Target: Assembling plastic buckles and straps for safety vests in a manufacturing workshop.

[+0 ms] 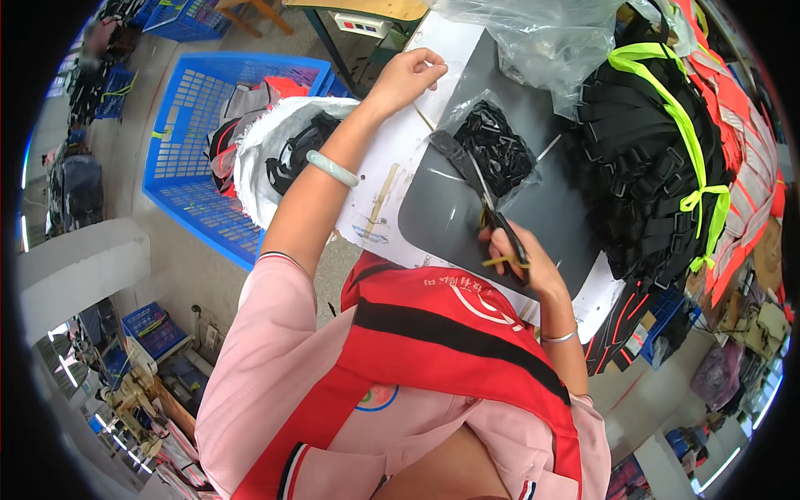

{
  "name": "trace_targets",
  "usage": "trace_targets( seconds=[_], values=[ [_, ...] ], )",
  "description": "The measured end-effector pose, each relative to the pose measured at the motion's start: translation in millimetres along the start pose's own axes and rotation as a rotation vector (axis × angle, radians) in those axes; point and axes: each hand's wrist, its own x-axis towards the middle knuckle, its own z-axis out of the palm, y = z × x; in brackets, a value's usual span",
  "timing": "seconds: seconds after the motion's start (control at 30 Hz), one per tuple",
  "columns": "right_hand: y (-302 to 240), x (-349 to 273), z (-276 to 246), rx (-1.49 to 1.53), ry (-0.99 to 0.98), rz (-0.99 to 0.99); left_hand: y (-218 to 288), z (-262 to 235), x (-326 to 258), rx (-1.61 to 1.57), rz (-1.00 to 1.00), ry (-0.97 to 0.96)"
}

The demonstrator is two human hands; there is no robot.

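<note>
My right hand [527,257] grips a pair of scissors [490,202] with dark blades and yellowish wrapping at the handles. The blades point away from me, toward a short dark strap piece [451,152] on the grey table mat. My left hand [412,77] is raised over the table's left edge, its fingers curled together in a pinch. Whatever may be between those fingertips is too small to make out. Just beyond the scissors lies a clear plastic bag [497,148] full of small black plastic buckles.
On the table's right rises a big bundle of black buckled straps [642,158], tied with neon yellow ribbon [696,142]. Clear plastic sheeting [546,42] lies at the back. Left of the table stand a blue crate [192,150] and a white sack [254,158] holding black pieces.
</note>
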Motion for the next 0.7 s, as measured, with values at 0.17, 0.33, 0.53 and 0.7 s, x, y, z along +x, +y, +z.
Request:
trace_targets(
  seconds=[0.17, 0.33, 0.53, 0.7],
  values=[
    [-44, 8, 8, -1.238, 0.577, -0.177, 23, 1, -4, -0.012, 0.024, -0.029],
    [-55, 19, 5, -1.296, 0.471, -0.197, 32, 10, -6, -0.048, 0.019, -0.075],
    [-56, 40, 16, -1.23, 0.468, -0.168, 44, 18, -15, -0.145, 0.002, -0.18],
    [-51, 50, 14, -1.194, 0.485, -0.226, 56, 27, -16, -0.285, 0.006, -0.292]
  ],
)
